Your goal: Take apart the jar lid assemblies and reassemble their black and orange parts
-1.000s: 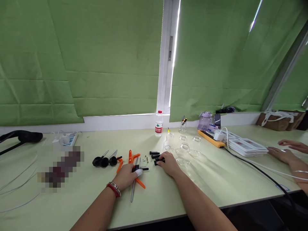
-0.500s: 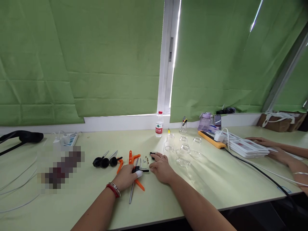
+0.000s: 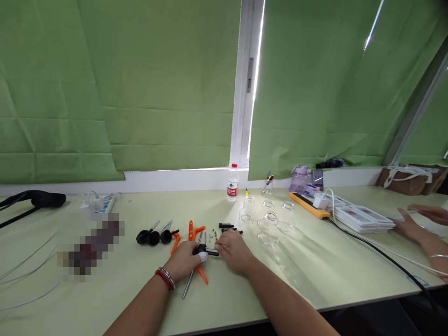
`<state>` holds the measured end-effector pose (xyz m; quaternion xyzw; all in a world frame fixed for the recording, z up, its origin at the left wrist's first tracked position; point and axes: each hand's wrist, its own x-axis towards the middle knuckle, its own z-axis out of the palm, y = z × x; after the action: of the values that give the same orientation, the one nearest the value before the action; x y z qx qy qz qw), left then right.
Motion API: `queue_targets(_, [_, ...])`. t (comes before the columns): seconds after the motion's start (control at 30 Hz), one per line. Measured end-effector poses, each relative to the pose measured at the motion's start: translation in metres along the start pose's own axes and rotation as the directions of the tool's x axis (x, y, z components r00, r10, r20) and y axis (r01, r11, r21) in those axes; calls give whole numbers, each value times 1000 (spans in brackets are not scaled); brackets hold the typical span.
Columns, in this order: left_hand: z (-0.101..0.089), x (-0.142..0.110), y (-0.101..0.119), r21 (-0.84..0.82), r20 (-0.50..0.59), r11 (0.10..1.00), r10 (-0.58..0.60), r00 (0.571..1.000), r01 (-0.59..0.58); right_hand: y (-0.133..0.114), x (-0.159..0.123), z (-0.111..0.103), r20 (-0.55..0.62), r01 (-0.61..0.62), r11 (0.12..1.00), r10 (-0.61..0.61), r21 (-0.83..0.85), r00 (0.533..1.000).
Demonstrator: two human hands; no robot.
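Note:
My left hand [image 3: 185,259], with a white wrap on its thumb, grips a black part with a metal rod [image 3: 200,249], its black end pointing right. Under that hand lie orange arms [image 3: 192,229] and a long metal rod [image 3: 189,285]. My right hand [image 3: 236,252] is closed beside the black end, fingertips pinched together; whatever they hold is hidden. Just beyond its fingers lie two dark, ribbed pieces, the far one a black spring-like piece [image 3: 226,225]. Small brown bits [image 3: 214,232] sit between the hands. Several black cups with metal rods [image 3: 153,238] lie to the left.
Several clear glass jars [image 3: 269,233] stand right of my hands. Behind are a water bottle [image 3: 232,184] and a purple bottle [image 3: 299,179]. An orange power strip [image 3: 308,206], a black cable [image 3: 371,246] and stacked white trays [image 3: 366,221] lie farther right, near another person's hands [image 3: 411,227].
My right hand has drawn slightly back from the dark ribbed pieces, leaving more of them visible. My left hand keeps its grip. The other person's hands have shifted right, away from the trays.

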<state>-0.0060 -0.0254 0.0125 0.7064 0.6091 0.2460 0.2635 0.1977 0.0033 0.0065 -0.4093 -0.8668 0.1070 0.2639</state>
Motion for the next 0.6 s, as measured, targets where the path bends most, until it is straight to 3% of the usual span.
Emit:
queue_targets(0.17, [-1, -2, 3, 24, -9, 999, 31, 999, -31, -10, -4, 4, 158, -45, 994, 28, 103, 987])
queue_targets(0.43, [0, -5, 3, 50, 111, 989, 130, 985, -137, -12, -2, 10, 103, -178, 957, 158, 230, 982])
queue_targets(0.5, [-1, -7, 7, -3, 151, 986, 163, 975, -164, -10, -1, 12, 91, -209, 899, 188, 386, 978])
queue_targets(0.6, [-2, -12, 13, -137, 252, 966, 247, 936, -218, -8, 0, 15, 128, -260, 734, 232, 627, 964])
